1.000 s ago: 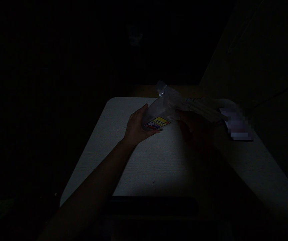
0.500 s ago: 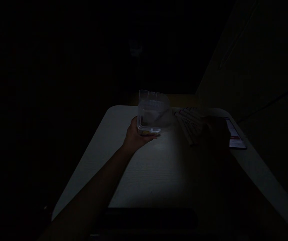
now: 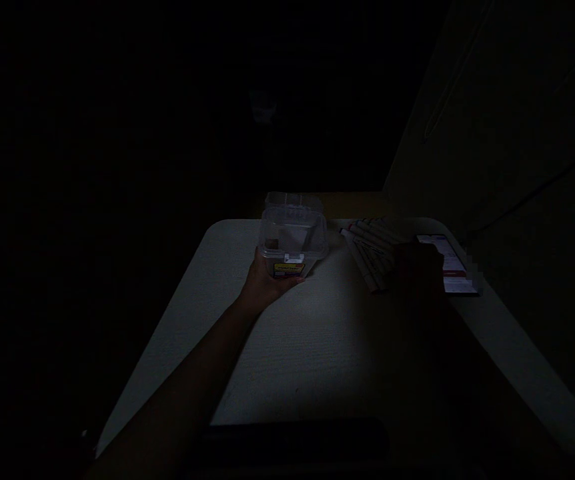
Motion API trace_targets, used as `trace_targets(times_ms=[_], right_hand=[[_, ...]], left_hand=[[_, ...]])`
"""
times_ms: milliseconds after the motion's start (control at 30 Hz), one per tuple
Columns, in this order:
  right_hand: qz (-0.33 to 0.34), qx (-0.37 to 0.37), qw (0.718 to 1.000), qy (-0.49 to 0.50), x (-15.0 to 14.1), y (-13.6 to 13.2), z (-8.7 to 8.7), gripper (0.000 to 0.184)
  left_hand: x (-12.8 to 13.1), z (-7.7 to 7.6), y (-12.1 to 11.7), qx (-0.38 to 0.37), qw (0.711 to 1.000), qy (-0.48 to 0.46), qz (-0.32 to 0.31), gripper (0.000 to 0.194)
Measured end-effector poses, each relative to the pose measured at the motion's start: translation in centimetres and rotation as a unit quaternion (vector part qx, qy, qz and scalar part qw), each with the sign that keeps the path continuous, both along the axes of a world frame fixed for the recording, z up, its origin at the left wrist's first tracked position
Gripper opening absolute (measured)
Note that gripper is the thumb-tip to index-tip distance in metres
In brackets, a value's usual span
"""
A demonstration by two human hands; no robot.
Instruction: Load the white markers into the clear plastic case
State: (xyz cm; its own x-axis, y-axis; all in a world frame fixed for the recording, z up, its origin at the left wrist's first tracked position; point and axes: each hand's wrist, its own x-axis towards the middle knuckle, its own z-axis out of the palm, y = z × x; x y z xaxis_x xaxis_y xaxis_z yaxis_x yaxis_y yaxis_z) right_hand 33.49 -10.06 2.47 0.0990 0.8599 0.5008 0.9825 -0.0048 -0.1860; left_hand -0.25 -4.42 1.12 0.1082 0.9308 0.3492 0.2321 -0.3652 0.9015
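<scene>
A: Left hand first?
B: Left hand (image 3: 261, 288) gripping a clear, squarish plastic box (image 3: 312, 241). Thumb runs along the near side below the label; fingers go round the left wall, partly out of sight.
A: Details on the box?
B: Mouth open, facing up and towards the wearer. Clear plastic lid (image 3: 293, 201) raised at the rim farthest from the hand. Small whitish plastic latch (image 3: 294, 258) at the near rim, just above the thumb. Below that, a yellow and dark printed label (image 3: 288, 269). Cannot tell whether the base touches the table.
A: Right hand?
B: Right hand (image 3: 417, 272) in deep shadow, well to the right of the left one. Cannot tell whether it is open, closed or holding anything.
A: What lies near it?
B: Just left of it, a loose fan of pale, slender pens with coloured ends (image 3: 365, 257). Just right, partly behind it, a dark-edged flat phone with a lit screen (image 3: 453, 267).
A: Surface?
B: Pale wood-grain table with rounded corners (image 3: 302, 347), beneath both hands. Light poor; surroundings nearly black.
</scene>
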Motion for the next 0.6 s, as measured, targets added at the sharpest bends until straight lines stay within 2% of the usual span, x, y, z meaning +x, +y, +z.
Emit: trace_targets(times_ms=[133,367,467,600], right_hand=[[-0.010,-0.050,0.999,0.015,-0.4,-0.1,0.6,0.047],[-0.023,-0.027,0.999,0.031,-0.9,-0.1,0.3,0.047],[-0.029,-0.036,0.999,0.026,-0.9,-0.1,0.1,0.044],[-0.030,-0.046,0.998,0.017,-0.9,-0.1,-0.3,0.042]], left_hand=[[0.0,-0.5,0.2,0.029,0.999,-0.021,0.017,0.093],[-0.2,-1.1,0.4,0.035,0.997,-0.037,0.062,0.098],[-0.5,-1.5,0.6,0.060,0.995,-0.031,0.069,0.093],[-0.7,-1.7,0.7,0.058,0.995,-0.026,0.072,0.089]])
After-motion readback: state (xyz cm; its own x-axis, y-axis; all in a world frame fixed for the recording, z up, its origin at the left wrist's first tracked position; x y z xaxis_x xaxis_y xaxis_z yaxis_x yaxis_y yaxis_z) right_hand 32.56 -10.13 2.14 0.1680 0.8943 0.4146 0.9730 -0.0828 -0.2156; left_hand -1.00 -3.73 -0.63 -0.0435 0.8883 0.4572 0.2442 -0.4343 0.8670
